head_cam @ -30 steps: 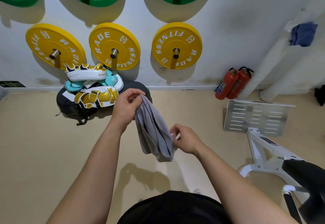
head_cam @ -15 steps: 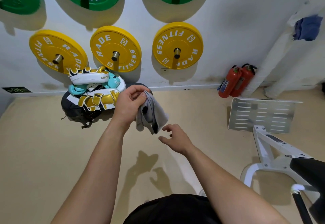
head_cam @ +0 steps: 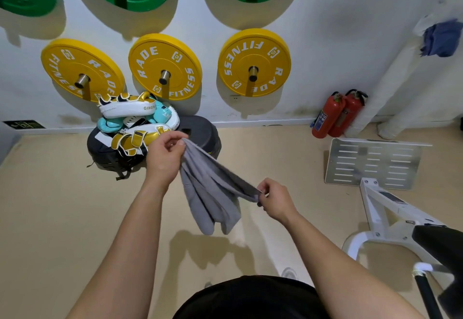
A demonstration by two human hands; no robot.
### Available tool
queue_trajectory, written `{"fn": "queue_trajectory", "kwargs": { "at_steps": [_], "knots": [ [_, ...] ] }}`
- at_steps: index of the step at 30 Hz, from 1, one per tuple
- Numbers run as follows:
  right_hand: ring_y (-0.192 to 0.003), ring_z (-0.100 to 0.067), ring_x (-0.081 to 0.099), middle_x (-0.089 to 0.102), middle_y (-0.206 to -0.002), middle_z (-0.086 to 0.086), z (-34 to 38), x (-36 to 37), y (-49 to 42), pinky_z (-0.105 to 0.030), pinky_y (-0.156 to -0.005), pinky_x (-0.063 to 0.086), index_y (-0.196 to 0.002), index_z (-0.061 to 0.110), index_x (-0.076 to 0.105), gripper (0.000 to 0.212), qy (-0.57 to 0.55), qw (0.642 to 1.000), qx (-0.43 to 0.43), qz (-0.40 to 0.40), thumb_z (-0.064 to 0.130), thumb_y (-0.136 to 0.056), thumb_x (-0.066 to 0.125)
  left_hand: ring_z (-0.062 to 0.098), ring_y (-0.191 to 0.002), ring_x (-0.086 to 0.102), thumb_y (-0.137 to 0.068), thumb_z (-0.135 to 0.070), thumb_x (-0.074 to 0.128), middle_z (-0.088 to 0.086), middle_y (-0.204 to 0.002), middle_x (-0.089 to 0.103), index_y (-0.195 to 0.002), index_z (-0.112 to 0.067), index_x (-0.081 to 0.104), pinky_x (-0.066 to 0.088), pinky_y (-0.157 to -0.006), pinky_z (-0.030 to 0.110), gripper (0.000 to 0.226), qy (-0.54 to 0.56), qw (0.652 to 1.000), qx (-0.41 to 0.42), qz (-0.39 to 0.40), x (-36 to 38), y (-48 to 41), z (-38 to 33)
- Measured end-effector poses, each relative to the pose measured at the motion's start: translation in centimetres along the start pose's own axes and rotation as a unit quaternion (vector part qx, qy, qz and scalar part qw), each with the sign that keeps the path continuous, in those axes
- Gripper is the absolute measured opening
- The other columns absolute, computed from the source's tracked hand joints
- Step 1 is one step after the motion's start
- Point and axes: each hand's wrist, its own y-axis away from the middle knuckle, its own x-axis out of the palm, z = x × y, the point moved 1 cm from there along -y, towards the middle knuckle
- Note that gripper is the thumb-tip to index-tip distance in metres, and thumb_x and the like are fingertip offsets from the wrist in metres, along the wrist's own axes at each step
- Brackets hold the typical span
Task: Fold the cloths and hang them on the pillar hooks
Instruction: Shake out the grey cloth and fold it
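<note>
1. Risk: the grey cloth (head_cam: 213,193) hangs in mid-air between both hands, above the floor (head_cam: 62,218). Only its top edge is taut, and the rest sags in bunched layers. If either pinch slips, it will probably drop and the fold will be lost.
2. Risk: the hanging layers look uneven, so a fold made now may crease crooked.
3. Left grip (head_cam: 164,161): clenched on the upper corner, fingers and thumb curled round the fabric. It is the higher hand, nearer the wall.
4. Right grip (head_cam: 274,199): fingertips pinch the opposite end, lower down. The hold is narrow.
5. Pillar (head_cam: 390,85): far right, well apart. A blue cloth (head_cam: 442,38) already hangs there; I cannot make out the hook.
</note>
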Motion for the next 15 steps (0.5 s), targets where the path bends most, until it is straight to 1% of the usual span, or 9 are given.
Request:
{"fn": "queue_trajectory", "kwargs": {
  "at_steps": [2, 4, 5, 7, 9, 12, 15],
  "knots": [
    [-0.066, -0.024, 0.063, 0.063, -0.071, 0.003, -0.3, -2.4, 0.3, -0.035, -0.057, 0.051, -0.076, 0.025, 0.053, 0.019, 0.003, 1.000, -0.019, 0.006, 0.007, -0.081, 0.057, 0.010, -0.090, 0.061, -0.096, -0.007, 0.058, -0.005, -0.094, 0.067, -0.096, -0.023, 0.070, 0.052, -0.080, 0.030, 0.021, -0.037, 0.998, -0.033, -0.049, -0.6, -0.5, 2.3],
    [-0.061, -0.018, 0.058, 0.060, -0.074, 0.001, 0.0, -4.3, 0.6, -0.043, -0.056, 0.054, -0.075, 0.024, 0.051, 0.023, 0.006, 0.998, -0.044, 0.045, 0.000, -0.077, 0.053, 0.013, -0.093, 0.063, -0.096, -0.008, 0.059, -0.002, -0.097, 0.068, -0.103, -0.018, 0.070, 0.054, -0.089, 0.037, 0.017, -0.059, 0.993, -0.074, -0.070, -0.5, -0.7, 4.5],
    [-0.060, -0.015, 0.057, 0.060, -0.075, 0.000, 0.3, -5.0, 0.7, -0.045, -0.058, 0.056, -0.074, 0.023, 0.052, 0.026, 0.006, 0.996, -0.059, 0.068, -0.003, -0.077, 0.050, 0.016, -0.096, 0.063, -0.096, -0.008, 0.059, 0.001, -0.098, 0.068, -0.103, -0.018, 0.070, 0.054, -0.091, 0.038, 0.016, -0.061, 0.991, -0.091, -0.079, -0.4, -0.7, 5.4],
    [-0.060, -0.014, 0.060, 0.064, -0.073, 0.001, 1.1, -6.2, 1.0, -0.044, -0.062, 0.057, -0.071, 0.024, 0.060, 0.033, 0.023, 0.991, -0.086, 0.100, -0.005, -0.078, 0.048, 0.020, -0.097, 0.063, -0.097, -0.008, 0.059, 0.003, -0.098, 0.067, -0.101, -0.019, 0.068, 0.053, -0.088, 0.037, 0.015, -0.058, 0.987, -0.113, -0.095, 0.2, -0.6, 6.4],
    [-0.065, -0.015, 0.065, 0.070, -0.071, 0.002, 1.7, -7.0, 1.2, -0.038, -0.066, 0.057, -0.071, 0.026, 0.069, 0.036, 0.058, 0.987, -0.096, 0.110, -0.002, -0.080, 0.049, 0.021, -0.095, 0.062, -0.098, -0.008, 0.058, 0.005, -0.097, 0.066, -0.101, -0.018, 0.067, 0.052, -0.083, 0.036, 0.014, -0.052, 0.985, -0.123, -0.108, 0.9, -0.7, 6.8],
    [-0.073, -0.015, 0.067, 0.071, -0.073, 0.007, 2.1, -7.8, 1.6, -0.032, -0.069, 0.055, -0.074, 0.022, 0.074, 0.031, 0.106, 0.984, -0.089, 0.109, 0.004, -0.080, 0.049, 0.019, -0.094, 0.061, -0.098, -0.009, 0.058, 0.006, -0.100, 0.067, -0.104, -0.016, 0.069, 0.052, -0.083, 0.034, 0.014, -0.047, 0.986, -0.123, -0.107, 1.6, -1.1, 6.8],
    [-0.072, -0.016, 0.065, 0.070, -0.074, 0.004, 1.9, -8.4, 2.0, -0.035, -0.069, 0.054, -0.073, 0.016, 0.074, 0.021, 0.106, 0.986, -0.085, 0.093, 0.011, -0.080, 0.054, 0.019, -0.095, 0.062, -0.098, -0.010, 0.058, 0.005, -0.101, 0.068, -0.108, -0.015, 0.070, 0.051, -0.080, 0.031, 0.016, -0.048, 0.987, -0.114, -0.099, 2.1, -1.8, 6.5]
  ]
}}
